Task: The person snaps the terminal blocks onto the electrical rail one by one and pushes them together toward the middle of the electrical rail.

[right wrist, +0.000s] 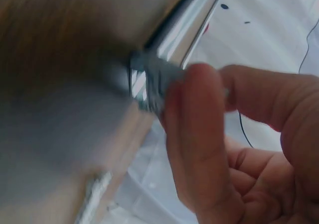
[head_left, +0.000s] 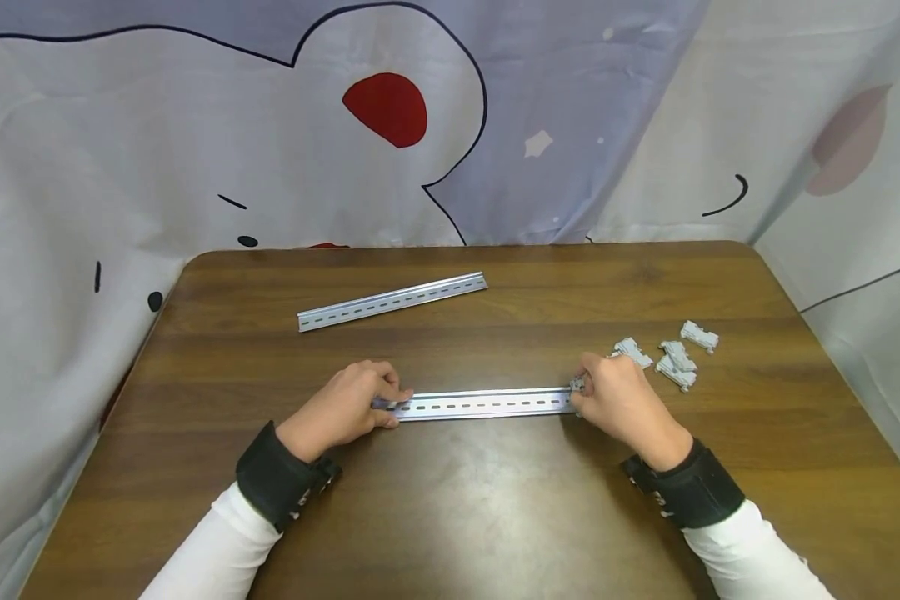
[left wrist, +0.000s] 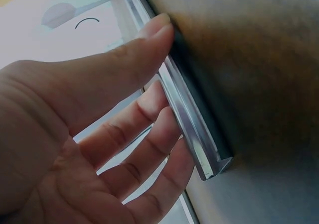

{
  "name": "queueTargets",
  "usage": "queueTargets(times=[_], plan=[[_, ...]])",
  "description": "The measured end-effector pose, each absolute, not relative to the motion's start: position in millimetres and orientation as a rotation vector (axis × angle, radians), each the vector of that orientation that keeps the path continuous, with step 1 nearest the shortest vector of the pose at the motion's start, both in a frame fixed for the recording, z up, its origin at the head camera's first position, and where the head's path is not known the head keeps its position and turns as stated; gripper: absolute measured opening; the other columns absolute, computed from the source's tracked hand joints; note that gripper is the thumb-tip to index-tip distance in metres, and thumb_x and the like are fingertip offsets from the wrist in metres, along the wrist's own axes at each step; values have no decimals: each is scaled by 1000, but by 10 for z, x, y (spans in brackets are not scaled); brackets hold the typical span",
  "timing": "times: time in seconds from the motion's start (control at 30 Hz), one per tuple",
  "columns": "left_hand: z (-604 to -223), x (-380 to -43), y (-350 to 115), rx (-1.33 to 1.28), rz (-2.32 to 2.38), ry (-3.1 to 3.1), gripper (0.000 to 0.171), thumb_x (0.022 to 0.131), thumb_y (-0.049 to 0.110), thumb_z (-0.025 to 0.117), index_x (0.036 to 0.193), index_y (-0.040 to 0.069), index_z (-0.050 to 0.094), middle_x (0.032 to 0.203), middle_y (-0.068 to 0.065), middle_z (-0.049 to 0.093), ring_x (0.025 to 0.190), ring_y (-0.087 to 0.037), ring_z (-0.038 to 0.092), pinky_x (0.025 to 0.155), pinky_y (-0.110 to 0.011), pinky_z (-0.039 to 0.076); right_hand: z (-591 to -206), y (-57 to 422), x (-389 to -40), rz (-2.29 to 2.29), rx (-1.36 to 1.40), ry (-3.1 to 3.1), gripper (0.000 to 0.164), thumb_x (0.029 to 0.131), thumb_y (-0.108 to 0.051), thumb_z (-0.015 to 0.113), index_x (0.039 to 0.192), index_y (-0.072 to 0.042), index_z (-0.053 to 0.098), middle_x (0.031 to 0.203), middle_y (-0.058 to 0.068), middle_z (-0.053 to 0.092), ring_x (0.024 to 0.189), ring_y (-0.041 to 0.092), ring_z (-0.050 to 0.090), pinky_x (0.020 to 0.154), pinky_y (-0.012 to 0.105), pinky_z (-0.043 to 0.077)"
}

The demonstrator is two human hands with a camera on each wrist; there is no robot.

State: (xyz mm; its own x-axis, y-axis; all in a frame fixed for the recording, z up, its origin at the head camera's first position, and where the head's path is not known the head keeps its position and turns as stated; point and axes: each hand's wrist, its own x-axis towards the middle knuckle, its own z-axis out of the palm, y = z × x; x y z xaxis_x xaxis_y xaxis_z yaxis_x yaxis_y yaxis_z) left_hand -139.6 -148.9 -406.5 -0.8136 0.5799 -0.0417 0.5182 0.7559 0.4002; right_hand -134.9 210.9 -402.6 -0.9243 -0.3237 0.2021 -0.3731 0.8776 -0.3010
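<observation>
A slotted metal DIN rail lies crosswise on the wooden table in the head view. My left hand grips its left end, thumb on the near edge and fingers on the far edge; in the left wrist view the rail runs between thumb and fingers. At the rail's right end, my right hand pinches a small grey DIN rail clip. The right wrist view shows this clip at the rail's end, partly covered by the fingers and blurred; whether it is seated there I cannot tell.
Behind, a second slotted rail lies at a slant on the table. Several loose grey clips lie right of my right hand, among them a single clip farthest out. A printed curtain hangs behind the table's far edge.
</observation>
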Motion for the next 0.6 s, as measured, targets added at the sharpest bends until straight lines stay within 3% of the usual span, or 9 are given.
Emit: queueTargets(times=[0.1, 0.3, 0.47, 0.6], plan=[[-4059, -1431, -1489, 862, 600, 2761, 45, 74, 17, 86, 117, 10, 73, 103, -7, 70, 92, -24, 64, 75, -34, 51, -4021, 2087, -1378, 546, 536, -2927, 17, 69, -2, 73, 84, 5, 69, 51, 1, 63, 43, 9, 58, 49, 30, 50], [-4069, -1453, -1527, 835, 638, 2747, 45, 72, 16, 87, 115, 11, 75, 102, -5, 71, 93, -22, 65, 75, -33, 52, -3997, 2043, -1435, 738, 494, -3026, 20, 73, 0, 72, 91, 8, 67, 45, 1, 65, 34, 3, 57, 45, 23, 48], [-4059, -1422, -1518, 854, 596, 2756, 44, 75, 18, 85, 117, 12, 74, 104, -5, 70, 95, -23, 64, 77, -35, 52, -3981, 2025, -1406, 746, 473, -3081, 21, 77, -2, 74, 95, 7, 68, 49, 1, 65, 35, 3, 55, 44, 22, 43], [-4026, -1365, -1542, 919, 508, 2789, 49, 75, 23, 85, 121, 12, 72, 104, -6, 66, 89, -19, 60, 73, -31, 50, -3942, 2064, -1360, 680, 493, -3089, 25, 83, -14, 76, 99, 4, 72, 55, 0, 66, 45, 7, 56, 51, 26, 46]])
